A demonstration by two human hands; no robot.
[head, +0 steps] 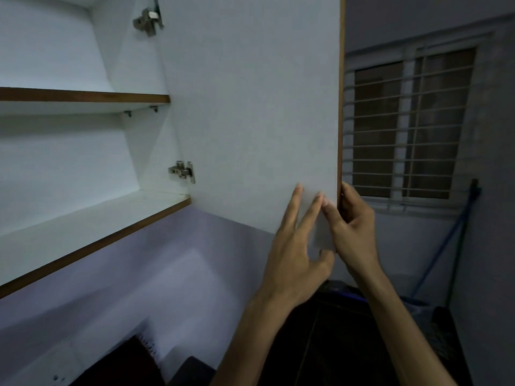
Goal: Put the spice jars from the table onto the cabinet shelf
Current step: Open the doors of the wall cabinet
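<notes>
Right hand (352,218) grips cabinet door (250,107) edge, left hand (295,246) flat, fingers straight against its inner face; we swing it fully clear of the bare shelf (83,218)

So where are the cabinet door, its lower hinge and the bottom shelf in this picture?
cabinet door (250,107), head view, middle of its white inner face.
lower hinge (182,170), head view, the metal body at the door's inner edge.
bottom shelf (92,218), head view, its bare white top surface.
</notes>
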